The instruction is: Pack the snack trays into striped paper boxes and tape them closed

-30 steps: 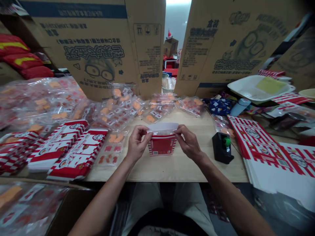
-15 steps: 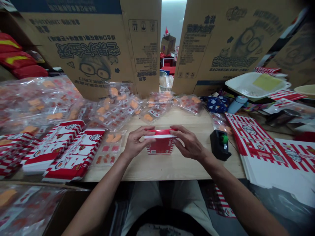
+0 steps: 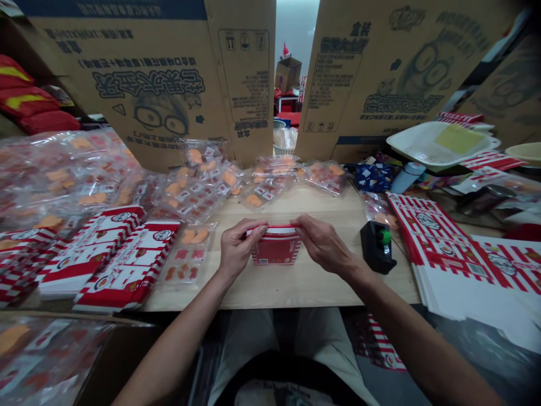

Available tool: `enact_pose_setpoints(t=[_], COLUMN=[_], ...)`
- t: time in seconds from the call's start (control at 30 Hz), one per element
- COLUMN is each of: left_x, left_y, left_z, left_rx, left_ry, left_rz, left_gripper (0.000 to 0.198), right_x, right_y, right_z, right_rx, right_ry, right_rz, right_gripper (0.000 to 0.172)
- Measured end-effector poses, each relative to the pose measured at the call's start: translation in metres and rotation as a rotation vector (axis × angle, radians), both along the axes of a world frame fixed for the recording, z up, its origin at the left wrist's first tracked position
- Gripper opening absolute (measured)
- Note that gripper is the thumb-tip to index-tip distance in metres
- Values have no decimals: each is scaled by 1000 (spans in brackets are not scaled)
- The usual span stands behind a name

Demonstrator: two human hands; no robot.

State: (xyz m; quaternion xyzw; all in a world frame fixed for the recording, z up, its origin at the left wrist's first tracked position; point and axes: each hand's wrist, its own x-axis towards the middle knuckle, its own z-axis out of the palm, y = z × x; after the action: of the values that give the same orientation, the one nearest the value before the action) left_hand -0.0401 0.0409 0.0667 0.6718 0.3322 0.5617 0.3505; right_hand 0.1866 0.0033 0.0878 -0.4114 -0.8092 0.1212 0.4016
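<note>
A small red and white cardboard box (image 3: 276, 249) stands on the wooden table in front of me, its printed side facing me. My left hand (image 3: 239, 243) pinches its upper left corner between thumb and fingers. At the upper right corner, my right hand (image 3: 320, 241) grips the edge the same way. A narrow red and white top edge shows between the hands; the far side of the box is hidden. To the left of my left hand lies a clear packet of orange and red pieces (image 3: 190, 251). A black tape dispenser (image 3: 377, 247) with a green core sits right of my right hand.
Folded red-striped boxes (image 3: 131, 265) lie at left beside heaped clear packets (image 3: 84, 169). Flat striped card sheets (image 3: 448, 242) are stacked at right. Behind stand large brown cartons (image 3: 169, 73). A white basket (image 3: 422, 148) and a light blue bottle (image 3: 408, 178) are at back right.
The thumbs have moved up to the box's top corners, and the fingers have drawn in. The red top flap, broad before, now shows only as a thin edge. The box stays in place.
</note>
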Motion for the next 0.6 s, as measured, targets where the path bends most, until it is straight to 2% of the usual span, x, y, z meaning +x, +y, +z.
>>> enact_pose_setpoints(t=[0.1,0.27,0.4,0.5,0.6], left_x=[2,-12,-24,-27,-24], left_y=[-7,-1,15,24,27], left_z=[-2,-5,-8,-8,-3], left_rx=[33,196,371,476,528], left_ry=[-14,70,168,246,309], left_rz=[27,-154,-235,-208,-154], left_gripper=[16,17,18,20,18], right_x=[-1,6,18,22,21], right_y=[-5,-8,-3,1,6], right_z=[6,3,-6,-11,-20], right_rx=[-22,33,201,338,405], right_ry=[-33,-104,-236,-344,-301], right_rz=[-12,78,115,84,54], right_gripper=[14,17,27,37,45])
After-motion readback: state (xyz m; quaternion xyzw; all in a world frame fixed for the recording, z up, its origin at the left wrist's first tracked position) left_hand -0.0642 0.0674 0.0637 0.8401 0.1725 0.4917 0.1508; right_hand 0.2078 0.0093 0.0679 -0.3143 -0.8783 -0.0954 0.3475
